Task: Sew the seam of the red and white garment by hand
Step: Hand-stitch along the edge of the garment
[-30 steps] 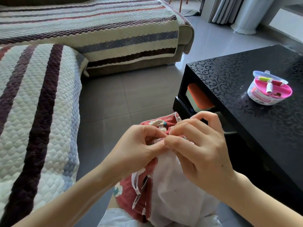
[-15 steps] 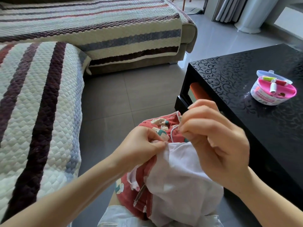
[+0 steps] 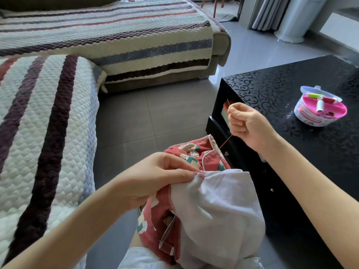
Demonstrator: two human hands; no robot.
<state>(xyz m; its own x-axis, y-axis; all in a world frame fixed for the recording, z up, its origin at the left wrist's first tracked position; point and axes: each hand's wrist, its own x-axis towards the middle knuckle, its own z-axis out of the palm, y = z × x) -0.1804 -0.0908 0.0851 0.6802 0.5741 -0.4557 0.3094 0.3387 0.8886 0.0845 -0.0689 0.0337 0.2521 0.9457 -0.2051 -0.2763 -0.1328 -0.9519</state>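
The red and white garment (image 3: 213, 206) lies bunched on my lap, white lining up, red printed side showing behind and to the left. My left hand (image 3: 155, 179) pinches the fabric at the seam where red meets white. My right hand (image 3: 246, 123) is raised above and to the right of the garment, pinching a needle (image 3: 228, 102) whose tip points up. A red thread (image 3: 226, 141) runs taut from that hand down toward the seam.
A black patterned table (image 3: 291, 98) stands at right, close to my right arm, with a round pink and white sewing kit (image 3: 320, 111) on it. A striped quilted sofa (image 3: 48, 133) fills the left and back. Grey tiled floor (image 3: 155, 117) lies between.
My right hand has lifted away from the seam, up and to the right, drawing the needle and red thread out. My left hand stays pinching the fabric.
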